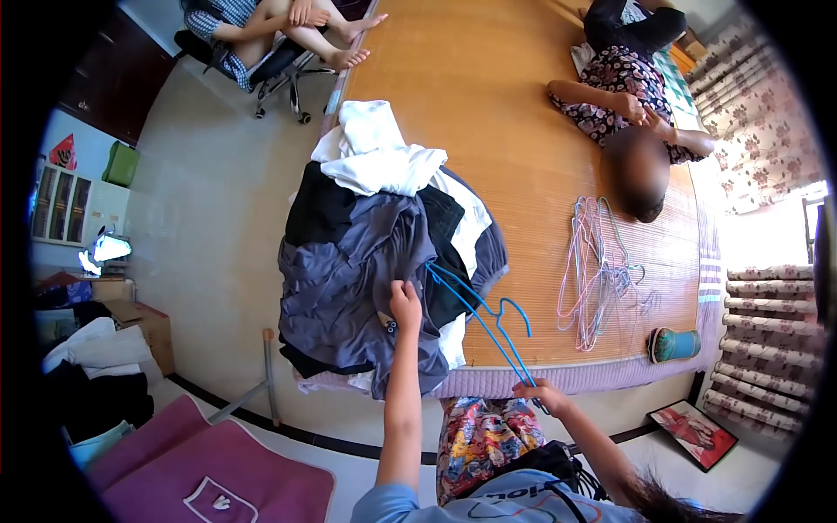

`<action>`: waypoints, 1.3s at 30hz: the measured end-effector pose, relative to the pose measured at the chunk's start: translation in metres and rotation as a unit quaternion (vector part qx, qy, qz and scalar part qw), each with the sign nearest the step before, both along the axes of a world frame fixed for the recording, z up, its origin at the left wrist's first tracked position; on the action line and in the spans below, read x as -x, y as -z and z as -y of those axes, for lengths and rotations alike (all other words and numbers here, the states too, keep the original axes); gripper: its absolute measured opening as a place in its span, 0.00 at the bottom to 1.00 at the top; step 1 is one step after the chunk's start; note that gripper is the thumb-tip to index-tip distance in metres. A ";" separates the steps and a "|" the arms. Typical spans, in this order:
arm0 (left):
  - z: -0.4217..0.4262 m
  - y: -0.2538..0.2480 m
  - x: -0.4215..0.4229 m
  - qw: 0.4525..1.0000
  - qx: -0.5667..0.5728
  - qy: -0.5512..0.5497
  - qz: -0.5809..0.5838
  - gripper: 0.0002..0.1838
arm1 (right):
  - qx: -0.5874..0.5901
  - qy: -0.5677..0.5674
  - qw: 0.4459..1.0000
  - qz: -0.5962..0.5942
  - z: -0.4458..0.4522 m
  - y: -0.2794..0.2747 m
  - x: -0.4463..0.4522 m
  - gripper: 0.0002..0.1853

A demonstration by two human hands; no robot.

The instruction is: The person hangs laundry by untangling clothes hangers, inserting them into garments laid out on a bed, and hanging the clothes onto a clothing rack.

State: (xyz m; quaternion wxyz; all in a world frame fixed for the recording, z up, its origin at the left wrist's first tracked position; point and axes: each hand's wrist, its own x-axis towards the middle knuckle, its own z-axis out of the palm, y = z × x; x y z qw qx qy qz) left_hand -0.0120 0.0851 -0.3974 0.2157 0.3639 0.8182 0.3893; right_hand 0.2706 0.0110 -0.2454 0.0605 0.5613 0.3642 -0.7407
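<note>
My right hand (542,394) is closed round one end of a blue clothes hanger (501,331), near the front edge of the bed. The hanger's other end reaches into a dark grey garment (349,261) at the top of a pile of clothes. My left hand (405,303) grips the grey cloth just below that end, fingers curled into it. Around the garment lie black clothes (321,205) and white clothes (375,161). The hanger's far tip is partly hidden by the fabric.
Several wire hangers (597,275) lie tangled on the mat to the right, near a small green cushion (676,345). One person (632,96) lies on the bed; another (253,30) sits on a wheeled chair. A purple padded board (209,466) stands at lower left.
</note>
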 end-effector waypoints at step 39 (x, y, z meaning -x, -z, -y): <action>0.108 -0.349 -0.130 0.876 -0.274 0.397 -0.016 0.14 | -0.641 0.106 0.736 -0.189 -0.027 -0.207 -0.019 0.19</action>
